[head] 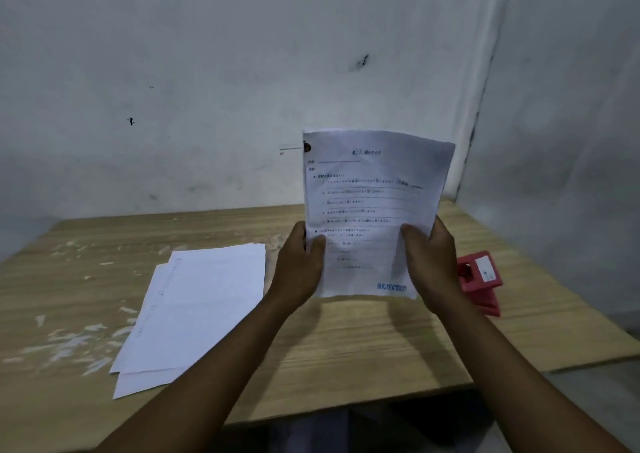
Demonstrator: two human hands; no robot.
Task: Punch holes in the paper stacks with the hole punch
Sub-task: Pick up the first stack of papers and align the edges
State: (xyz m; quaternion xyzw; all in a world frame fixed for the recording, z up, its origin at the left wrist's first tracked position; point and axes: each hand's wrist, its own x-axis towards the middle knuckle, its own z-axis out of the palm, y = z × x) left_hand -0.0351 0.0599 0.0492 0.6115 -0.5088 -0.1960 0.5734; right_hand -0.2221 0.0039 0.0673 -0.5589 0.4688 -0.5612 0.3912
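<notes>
Held sheet: a printed paper stack (374,206) is standing upright above the counter (346,348), its blue "REJECTED" stamp (392,287) sitting between the two hands; a dark hole is showing at its top left corner.
Left hand (300,269): its fingers (317,244) are clasping the stack's lower left edge, thumb lying across the front.
Right hand (433,265): its fingers (414,241) are clasping the lower right edge in the same way.
Hole punch (479,281): the red tool is resting on the counter just right of the right hand.
Loose papers (194,314): white sheets are lying fanned on the counter, left of the left hand.
</notes>
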